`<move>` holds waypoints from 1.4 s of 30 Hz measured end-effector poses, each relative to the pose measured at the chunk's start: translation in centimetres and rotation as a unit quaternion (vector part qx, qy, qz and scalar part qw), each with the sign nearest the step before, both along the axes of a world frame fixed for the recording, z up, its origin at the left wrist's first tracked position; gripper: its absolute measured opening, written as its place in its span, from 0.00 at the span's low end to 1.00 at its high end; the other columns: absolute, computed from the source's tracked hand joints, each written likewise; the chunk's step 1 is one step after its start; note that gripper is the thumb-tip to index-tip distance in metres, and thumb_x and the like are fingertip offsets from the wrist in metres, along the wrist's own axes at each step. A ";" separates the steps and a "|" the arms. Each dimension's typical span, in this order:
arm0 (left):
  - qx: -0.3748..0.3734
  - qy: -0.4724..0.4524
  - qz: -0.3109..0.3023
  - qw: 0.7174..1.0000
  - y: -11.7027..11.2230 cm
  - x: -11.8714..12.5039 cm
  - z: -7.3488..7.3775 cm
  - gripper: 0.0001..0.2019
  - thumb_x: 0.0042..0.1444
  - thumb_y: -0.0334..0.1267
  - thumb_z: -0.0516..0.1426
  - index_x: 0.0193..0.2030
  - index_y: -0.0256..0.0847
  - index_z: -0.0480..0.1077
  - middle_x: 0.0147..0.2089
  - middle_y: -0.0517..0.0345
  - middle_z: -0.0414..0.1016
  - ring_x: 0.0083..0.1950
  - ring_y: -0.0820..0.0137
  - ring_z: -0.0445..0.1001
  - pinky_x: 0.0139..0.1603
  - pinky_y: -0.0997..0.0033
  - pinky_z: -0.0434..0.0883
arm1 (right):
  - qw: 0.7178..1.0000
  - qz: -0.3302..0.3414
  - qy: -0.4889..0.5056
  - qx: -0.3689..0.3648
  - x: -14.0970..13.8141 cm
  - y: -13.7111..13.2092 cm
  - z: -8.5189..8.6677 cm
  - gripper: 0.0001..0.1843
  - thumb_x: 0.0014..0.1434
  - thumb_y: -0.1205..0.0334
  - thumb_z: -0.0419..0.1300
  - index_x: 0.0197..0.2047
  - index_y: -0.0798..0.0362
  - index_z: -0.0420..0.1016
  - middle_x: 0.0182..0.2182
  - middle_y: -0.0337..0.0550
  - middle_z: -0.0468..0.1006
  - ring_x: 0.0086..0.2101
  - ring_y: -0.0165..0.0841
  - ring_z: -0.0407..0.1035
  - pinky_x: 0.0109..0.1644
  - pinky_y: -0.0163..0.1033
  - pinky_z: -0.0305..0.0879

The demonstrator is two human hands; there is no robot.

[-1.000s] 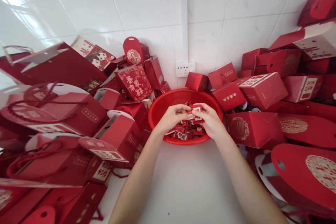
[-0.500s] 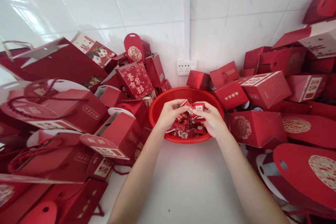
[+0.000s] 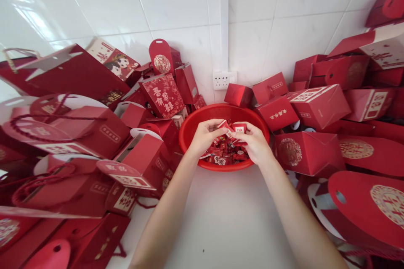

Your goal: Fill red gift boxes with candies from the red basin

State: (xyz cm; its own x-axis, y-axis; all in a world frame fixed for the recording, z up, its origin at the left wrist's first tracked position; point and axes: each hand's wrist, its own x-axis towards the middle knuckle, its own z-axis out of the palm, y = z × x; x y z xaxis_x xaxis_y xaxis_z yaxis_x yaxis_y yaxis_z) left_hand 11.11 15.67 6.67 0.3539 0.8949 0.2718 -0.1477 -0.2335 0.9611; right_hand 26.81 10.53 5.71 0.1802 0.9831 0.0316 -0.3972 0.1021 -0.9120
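Note:
Both hands are over a round red plastic basket (image 3: 189, 124) that stands on a white surface. My left hand (image 3: 206, 135) pinches a small red-and-white wrapped candy (image 3: 225, 127) between thumb and fingers. My right hand (image 3: 254, 143) is closed on another small red wrapped piece with a pale label (image 3: 239, 128). The fingertips of the two hands nearly meet, and the pieces lie close together. Beneath them, several red wrapped candies (image 3: 220, 160) with gold and white lettering cover the basket's bottom, partly hidden by my hands.
Red gift boxes (image 3: 140, 157) with cord handles are heaped on the left. More red boxes (image 3: 311, 153) are piled on the right, close to the basket. Behind stands a white tiled wall (image 3: 176, 4) with a socket (image 3: 224, 80). The white tabletop (image 3: 227, 218) lies in front.
Almost nothing differs. The fingers have shifted very slightly around the small wrapped pieces, and the view has moved a touch.

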 end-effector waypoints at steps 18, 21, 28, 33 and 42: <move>0.015 0.047 0.057 0.997 0.9 -0.4 -0.8 0.18 0.46 0.38 0.67 0.45 0.37 0.79 0.40 0.52 0.82 0.42 0.65 0.79 0.49 0.63 0.75 | 0.999 0.020 -0.010 -0.023 0.0 -0.2 0.1 0.22 0.31 0.67 0.74 0.34 0.51 0.78 0.29 0.37 0.82 0.34 0.37 0.76 0.41 0.43 0.72; 0.014 0.074 0.115 0.991 1.8 -1.0 -1.4 0.17 0.50 0.38 0.63 0.48 0.37 0.78 0.41 0.51 0.81 0.40 0.66 0.79 0.46 0.65 0.75 | 1.000 -0.003 0.000 -0.026 0.0 0.0 0.0 0.21 0.30 0.68 0.73 0.32 0.51 0.77 0.27 0.37 0.82 0.34 0.37 0.76 0.41 0.43 0.71; 0.022 0.319 0.137 0.938 2.2 -2.5 -2.0 0.17 0.53 0.34 0.57 0.48 0.38 0.79 0.48 0.48 0.82 0.50 0.62 0.79 0.53 0.67 0.73 | 0.999 0.022 0.024 -0.007 0.2 0.1 -0.1 0.20 0.31 0.69 0.71 0.31 0.51 0.75 0.26 0.38 0.82 0.33 0.39 0.78 0.40 0.43 0.71; -0.021 0.510 0.040 0.859 1.8 -2.5 -1.3 0.11 0.31 0.26 0.62 0.25 0.43 0.78 0.27 0.58 0.81 0.33 0.63 0.78 0.36 0.71 0.71 | 1.000 0.018 0.025 -0.004 0.3 0.2 -0.3 0.20 0.32 0.69 0.70 0.33 0.51 0.75 0.27 0.38 0.82 0.35 0.40 0.78 0.38 0.42 0.71; -0.018 0.600 -0.059 0.798 1.8 -1.6 -0.3 0.06 0.35 0.35 0.62 0.25 0.44 0.78 0.23 0.60 0.76 0.30 0.64 0.73 0.32 0.70 0.67 | 0.998 0.009 0.058 0.007 0.2 -0.1 0.1 0.19 0.31 0.70 0.68 0.32 0.51 0.76 0.26 0.37 0.81 0.32 0.38 0.77 0.35 0.39 0.69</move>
